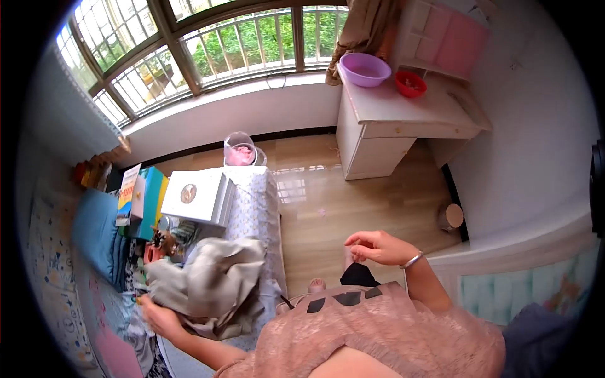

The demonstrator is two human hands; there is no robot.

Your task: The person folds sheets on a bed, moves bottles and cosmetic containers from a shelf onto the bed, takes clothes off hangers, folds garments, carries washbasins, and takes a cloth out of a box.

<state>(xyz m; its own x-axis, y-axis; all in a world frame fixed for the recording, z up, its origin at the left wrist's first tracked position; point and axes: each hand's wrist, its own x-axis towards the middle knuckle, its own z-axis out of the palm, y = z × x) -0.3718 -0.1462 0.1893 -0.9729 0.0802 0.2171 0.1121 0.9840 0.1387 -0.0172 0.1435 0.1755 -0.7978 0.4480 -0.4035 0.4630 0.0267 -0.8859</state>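
Note:
A crumpled grey-beige cloth (211,277) lies in a heap on the low bed-like surface to my left. My left hand (162,320) is closed at the cloth's near left edge, its fingertips partly hidden. My right hand (382,247) hangs in the air over the floor in front of my body, with nothing in it. Its fingers are loosely bent and apart, and a silver bracelet circles the wrist. Just beyond the cloth are a white box (195,195) with a round emblem, a small reddish container (153,252) and other small items.
Blue cushions (97,233) and upright books or folders (148,198) line the left side. A clear bin (239,151) with pink contents stands by the window wall. A white desk (403,113) holds a purple basin (365,69) and a red bowl (411,83). A cylindrical object (450,217) stands near the right wall.

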